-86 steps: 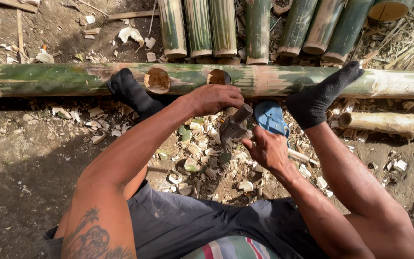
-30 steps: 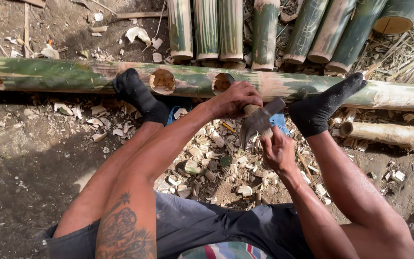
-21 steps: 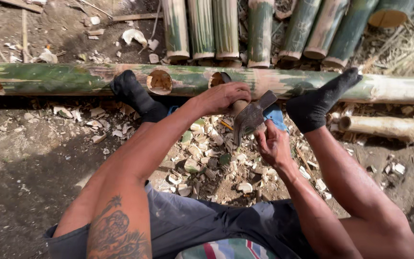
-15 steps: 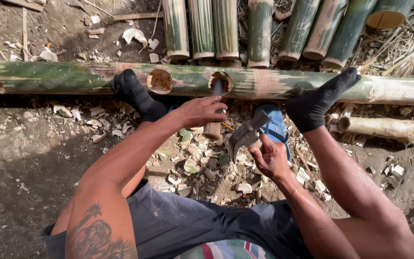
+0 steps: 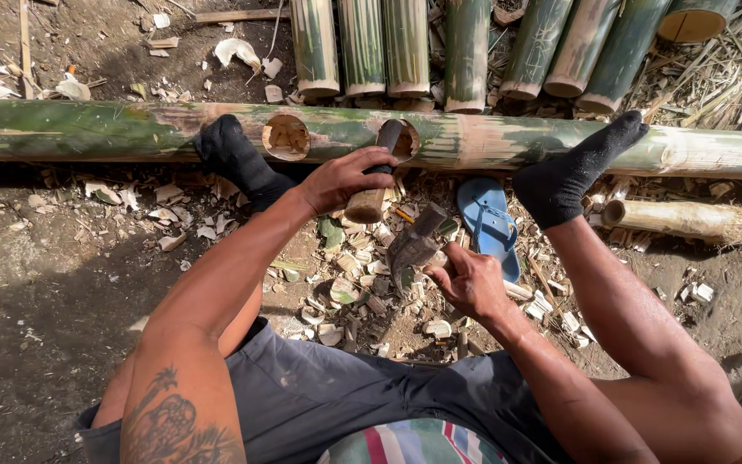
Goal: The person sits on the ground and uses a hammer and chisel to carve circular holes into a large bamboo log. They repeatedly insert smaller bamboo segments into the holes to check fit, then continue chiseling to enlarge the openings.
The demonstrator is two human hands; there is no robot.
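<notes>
1. Ground [image 5: 36,283] of bare dirt fills the left half and lower left of the frame; it is the widest open room, shaded near the bottom left corner.

2. Long bamboo pole [image 5: 491,142] runs edge to edge across the upper part of the frame, cut off at both sides; two round holes are cut into it, the left hole [image 5: 286,137] open with pale fibre showing inside, the right hole [image 5: 405,137] taken up by the tip of a chisel.

3. Cut bamboo lengths [image 5: 405,43] lie side by side above the pole at the top middle and top right, their sawn ends just beside it; one at the top right edge shows a hollow mouth.

4. Smaller pale pole [image 5: 689,219] lies at the right edge, just below the long one.

5. Two feet in black socks press against the long pole, the left foot [image 5: 234,159] beside the left hole, the right foot [image 5: 573,172] right of centre; the working room is the gap between them.

6. Blue sandal [image 5: 489,225] lies between the right foot and the hands.

7. Left hand [image 5: 343,176] is wrapped around the chisel [image 5: 371,193] with its wooden handle, at upper centre.

8. Right hand [image 5: 465,279] is clenched on a dark hatchet [image 5: 412,249], raised just below the chisel handle, not touching it.

9. Wood chips [image 5: 345,275] litter the centre beneath the hands.
</notes>
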